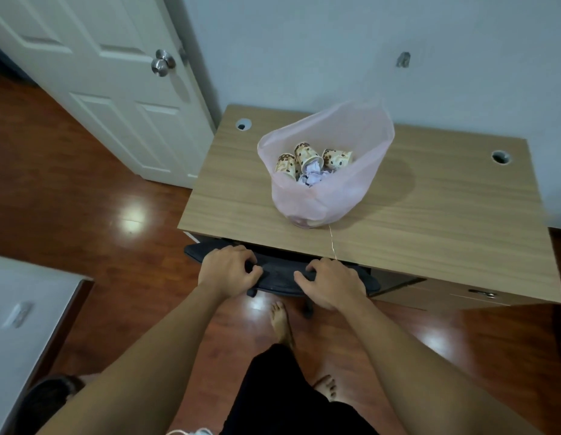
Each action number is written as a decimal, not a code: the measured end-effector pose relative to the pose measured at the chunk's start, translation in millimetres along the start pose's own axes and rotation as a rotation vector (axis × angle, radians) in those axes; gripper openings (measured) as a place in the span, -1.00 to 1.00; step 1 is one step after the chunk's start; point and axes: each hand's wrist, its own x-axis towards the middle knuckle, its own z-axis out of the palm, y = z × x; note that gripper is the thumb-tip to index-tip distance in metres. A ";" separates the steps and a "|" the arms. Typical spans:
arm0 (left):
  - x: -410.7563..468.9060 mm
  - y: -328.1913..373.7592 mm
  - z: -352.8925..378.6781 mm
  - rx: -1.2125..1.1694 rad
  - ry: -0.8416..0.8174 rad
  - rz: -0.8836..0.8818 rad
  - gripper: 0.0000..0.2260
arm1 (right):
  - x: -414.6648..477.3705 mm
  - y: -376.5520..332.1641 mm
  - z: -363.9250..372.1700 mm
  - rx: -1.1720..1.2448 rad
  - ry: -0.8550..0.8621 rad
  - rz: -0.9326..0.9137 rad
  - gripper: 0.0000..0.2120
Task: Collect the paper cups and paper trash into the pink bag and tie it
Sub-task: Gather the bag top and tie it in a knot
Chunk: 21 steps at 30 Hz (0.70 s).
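Note:
The pink bag (326, 196) stands open on the wooden desk (429, 221). Inside it lie three paper cups with a brown bean print (305, 158) and crumpled white paper (312, 177). A thin string (332, 243) runs from the bag's base toward the desk's front edge. My left hand (227, 271) and my right hand (331, 284) both grip the top edge of a black chair back (279, 277), fingers curled over it, well in front of the bag.
The chair is tucked under the desk's front edge. A white door (116, 89) stands at the left by the wall. Two cable holes (501, 157) mark the desktop. My bare feet (280, 321) stand on the glossy wood floor. A white-topped surface (25, 309) sits at the left.

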 end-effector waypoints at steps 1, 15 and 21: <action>1.4 0.8 -4.4 -0.012 -0.026 -0.018 -0.59 | 2.0 0.3 -3.1 0.112 -0.008 0.039 -0.38; 169.1 19.0 -114.7 -0.886 0.474 -0.248 -0.61 | 97.2 15.3 -129.9 0.943 0.476 0.392 -0.51; 262.1 26.3 -118.6 -0.678 0.243 0.038 -0.67 | 131.6 9.0 -143.7 1.352 0.382 0.549 -0.54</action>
